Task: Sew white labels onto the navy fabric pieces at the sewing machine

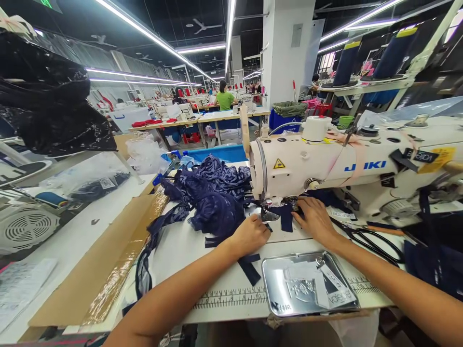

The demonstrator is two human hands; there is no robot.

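Feeding well means both hands flat: left hand (249,234) and right hand (315,219) press the navy strip (285,218), neither clenched. It seems under the presser foot (266,212).

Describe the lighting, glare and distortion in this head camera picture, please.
Head view: long ceiling light strips give bright, even light, so shadows under the left hand and right hand are soft; the metal tray and the black plastic bag show glare; the wide lens bends the sewing machine and table edge, and stretches the forearms near the corners; the far workstations look small but fairly sharp.
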